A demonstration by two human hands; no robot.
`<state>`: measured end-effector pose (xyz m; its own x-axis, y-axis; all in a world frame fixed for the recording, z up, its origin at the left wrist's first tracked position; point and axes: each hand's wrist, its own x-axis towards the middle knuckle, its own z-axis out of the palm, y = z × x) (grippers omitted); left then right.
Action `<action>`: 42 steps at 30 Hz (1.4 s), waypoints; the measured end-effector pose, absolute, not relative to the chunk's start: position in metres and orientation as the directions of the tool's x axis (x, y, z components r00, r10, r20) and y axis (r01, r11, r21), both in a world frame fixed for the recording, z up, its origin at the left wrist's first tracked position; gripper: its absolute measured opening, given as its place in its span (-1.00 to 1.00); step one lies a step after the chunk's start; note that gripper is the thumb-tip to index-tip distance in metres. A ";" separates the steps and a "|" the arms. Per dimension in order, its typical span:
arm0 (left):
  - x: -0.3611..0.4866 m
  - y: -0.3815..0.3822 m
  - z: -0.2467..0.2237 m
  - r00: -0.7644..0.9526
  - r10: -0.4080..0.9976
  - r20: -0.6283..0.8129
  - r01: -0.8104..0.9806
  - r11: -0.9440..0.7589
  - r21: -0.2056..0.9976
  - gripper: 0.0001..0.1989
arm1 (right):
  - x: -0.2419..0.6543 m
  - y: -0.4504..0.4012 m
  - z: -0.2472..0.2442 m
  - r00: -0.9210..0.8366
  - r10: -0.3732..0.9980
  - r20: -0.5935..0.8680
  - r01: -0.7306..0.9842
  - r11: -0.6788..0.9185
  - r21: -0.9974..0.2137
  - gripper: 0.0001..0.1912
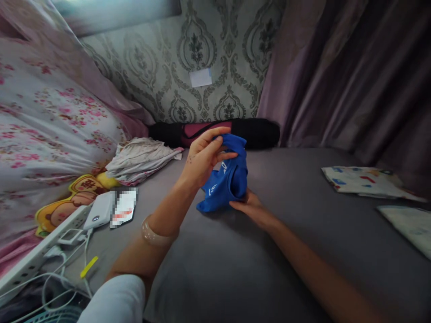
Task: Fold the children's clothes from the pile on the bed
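Observation:
A blue cloth with white lettering [220,190] is held up above the grey bed surface, bunched, with a hemmed opening on its right side. Whether it is a shirt or a bag, I cannot tell. My left hand [207,154] pinches its top edge between thumb and fingers, the other fingers reaching over the front. At the lower right edge, my right hand [251,206] grips the cloth, thumb in front and the fingers mostly hidden behind it. A pale bangle [156,233] circles my left forearm.
Crumpled light fabric [138,157] lies at the left, near a phone [124,208], a white power bank [100,210] and white cables [63,264]. A black and maroon roll [259,132] rests against the wall. Folded patterned cloth [367,179] lies at the right.

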<state>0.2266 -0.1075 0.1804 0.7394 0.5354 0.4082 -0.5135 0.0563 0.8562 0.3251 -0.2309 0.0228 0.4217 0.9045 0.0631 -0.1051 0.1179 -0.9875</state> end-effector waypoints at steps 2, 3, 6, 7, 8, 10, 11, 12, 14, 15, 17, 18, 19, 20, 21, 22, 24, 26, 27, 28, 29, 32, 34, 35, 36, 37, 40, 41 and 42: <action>0.225 -0.105 0.179 0.707 0.532 0.465 -0.551 0.003 0.834 -0.69 | 0.325 -0.233 0.027 0.381 0.924 0.023 -0.182 0.099 -0.978 -0.56; 0.225 -0.103 0.177 0.683 0.544 0.487 -0.561 -0.036 0.827 -0.63 | 0.325 -0.235 0.029 0.358 0.934 0.003 -0.201 0.080 -0.976 -0.58; 0.223 -0.091 0.169 0.586 0.631 0.509 -0.542 -0.162 0.824 -0.53 | 0.331 -0.248 0.040 0.330 0.943 -0.049 -0.204 0.020 -0.979 -0.57; 0.222 -0.085 0.165 0.551 0.669 0.499 -0.521 -0.191 0.832 -0.54 | 0.335 -0.253 0.045 0.341 0.938 -0.061 -0.191 0.006 -0.982 -0.55; 0.221 -0.079 0.160 0.520 0.706 0.481 -0.493 -0.212 0.844 -0.56 | 0.340 -0.260 0.050 0.358 0.931 -0.069 -0.168 -0.009 -0.986 -0.54; 0.217 -0.068 0.148 0.482 0.771 0.416 -0.408 -0.223 0.885 -0.62 | 0.350 -0.273 0.063 0.393 0.917 -0.070 -0.088 -0.038 -0.995 -0.57; 0.214 -0.063 0.142 0.479 0.797 0.369 -0.350 -0.212 0.913 -0.65 | 0.356 -0.279 0.070 0.408 0.911 -0.062 -0.038 -0.050 -0.998 -0.61; 0.210 -0.058 0.136 0.486 0.814 0.317 -0.282 -0.198 0.939 -0.68 | 0.361 -0.286 0.076 0.423 0.904 -0.053 0.009 -0.063 -0.998 -0.64; 0.202 -0.052 0.124 0.540 0.816 0.206 -0.129 -0.161 0.978 -0.74 | 0.371 -0.297 0.088 0.443 0.895 -0.039 0.074 -0.080 -0.994 -0.67; 0.198 -0.051 0.118 0.585 0.797 0.147 -0.046 -0.148 0.988 -0.77 | 0.375 -0.301 0.094 0.449 0.893 -0.036 0.082 -0.082 -0.993 -0.67; 0.191 -0.049 0.109 0.694 0.720 0.008 0.130 -0.136 0.982 -0.78 | 0.382 -0.307 0.103 0.475 0.879 -0.048 0.047 -0.080 -0.996 -0.65; 0.187 -0.049 0.106 0.748 0.660 -0.078 0.221 -0.136 0.966 -0.75 | 0.386 -0.309 0.106 0.500 0.864 -0.064 0.009 -0.078 -0.997 -0.64; 0.185 -0.049 0.102 0.791 0.588 -0.171 0.309 -0.143 0.940 -0.70 | 0.390 -0.309 0.108 0.530 0.843 -0.090 -0.037 -0.083 -0.996 -0.63; 0.182 -0.049 0.099 0.818 0.513 -0.261 0.389 -0.158 0.908 -0.65 | 0.394 -0.309 0.108 0.557 0.820 -0.128 -0.087 -0.096 -0.992 -0.62; 0.181 -0.049 0.095 0.829 0.445 -0.339 0.454 -0.179 0.873 -0.59 | 0.399 -0.308 0.106 0.576 0.799 -0.176 -0.134 -0.120 -0.984 -0.63; 0.180 -0.048 0.092 0.829 0.392 -0.398 0.501 -0.205 0.841 -0.54 | 0.403 -0.308 0.103 0.581 0.782 -0.227 -0.176 -0.153 -0.973 -0.64; 0.178 -0.046 0.083 0.818 0.350 -0.457 0.553 -0.259 0.792 -0.47 | 0.411 -0.306 0.092 0.581 0.751 -0.313 -0.228 -0.220 -0.949 -0.68; 0.178 -0.042 0.072 0.816 0.348 -0.462 0.565 -0.309 0.765 -0.45 | 0.417 -0.307 0.079 0.587 0.726 -0.359 -0.228 -0.277 -0.933 -0.72; 0.178 -0.040 0.066 0.818 0.347 -0.459 0.564 -0.330 0.757 -0.46 | 0.419 -0.308 0.072 0.588 0.723 -0.363 -0.207 -0.299 -0.932 -0.72; 0.178 -0.038 0.059 0.824 0.344 -0.450 0.557 -0.350 0.753 -0.48 | 0.421 -0.310 0.068 0.587 0.728 -0.355 -0.172 -0.316 -0.933 -0.72; 0.178 -0.035 0.053 0.837 0.339 -0.429 0.539 -0.373 0.755 -0.50 | 0.422 -0.313 0.064 0.582 0.739 -0.340 -0.129 -0.329 -0.935 -0.71; 0.179 -0.026 0.038 0.884 0.349 -0.312 0.457 -0.498 0.737 -0.60 | 0.424 -0.323 0.063 0.561 0.773 -0.295 -0.001 -0.357 -0.934 -0.69; 0.181 -0.023 0.033 0.909 0.371 -0.192 0.396 -0.619 0.678 -0.69 | 0.424 -0.330 0.067 0.544 0.790 -0.283 0.052 -0.369 -0.928 -0.65; 0.183 -0.023 0.031 0.921 0.368 -0.125 0.357 -0.675 0.645 -0.71 | 0.424 -0.333 0.069 0.536 0.798 -0.277 0.073 -0.370 -0.926 -0.62; 0.185 -0.024 0.031 0.936 0.348 -0.057 0.306 -0.723 0.620 -0.71 | 0.424 -0.336 0.071 0.529 0.807 -0.264 0.095 -0.366 -0.926 -0.59; 0.188 -0.026 0.032 0.951 0.310 0.003 0.246 -0.758 0.604 -0.70 | 0.423 -0.339 0.073 0.525 0.815 -0.245 0.121 -0.357 -0.926 -0.55; 0.196 -0.036 0.035 0.981 0.185 0.051 0.113 -0.772 0.626 -0.68 | 0.418 -0.343 0.075 0.548 0.822 -0.154 0.225 -0.322 -0.919 -0.51; 0.199 -0.041 0.036 0.986 0.164 0.030 0.106 -0.755 0.648 -0.69 | 0.415 -0.343 0.075 0.559 0.821 -0.115 0.270 -0.311 -0.911 -0.53; 0.201 -0.045 0.037 0.988 0.153 0.006 0.110 -0.733 0.671 -0.71 | 0.412 -0.344 0.076 0.567 0.821 -0.074 0.317 -0.300 -0.900 -0.56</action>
<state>0.2014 -0.0447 0.0372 0.9882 0.1531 0.0057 0.1097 -0.7331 0.6713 0.4120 -0.3436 0.0760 0.5667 0.8207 -0.0736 0.3169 -0.2996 -0.8999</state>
